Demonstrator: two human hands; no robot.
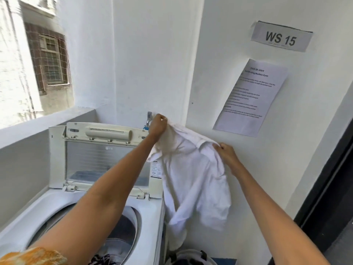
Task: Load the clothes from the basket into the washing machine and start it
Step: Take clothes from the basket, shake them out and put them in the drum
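Walls: white, meeting in a corner behind the washer (150, 213); a low ledge runs along its left side, and a dark door frame (324, 197) closes the right edge.
Washer: one top-loader, lid (107, 159) standing upright and open; the drum mouth (129, 226) is free above, though the left forearm crosses over it. Dark cloth lies inside, partly hidden.
Shirt (193, 180): one white garment, held up in the air to the right of the washer, just in front of the right wall, its hem hanging above the basket.
Basket (193, 257): one, on the floor beside the washer, cut off by the bottom edge; contents hard to make out.
Papers: two on the right wall, a printed sheet (250, 96) with text too small to read and a sign (280, 36) reading WS 15.
Left hand (157, 125): fingers pinched on the shirt's upper left edge.
Right hand (227, 152): fingers clamped on the shirt's upper right edge.
Tap (149, 117): one, partly hidden behind the left hand.
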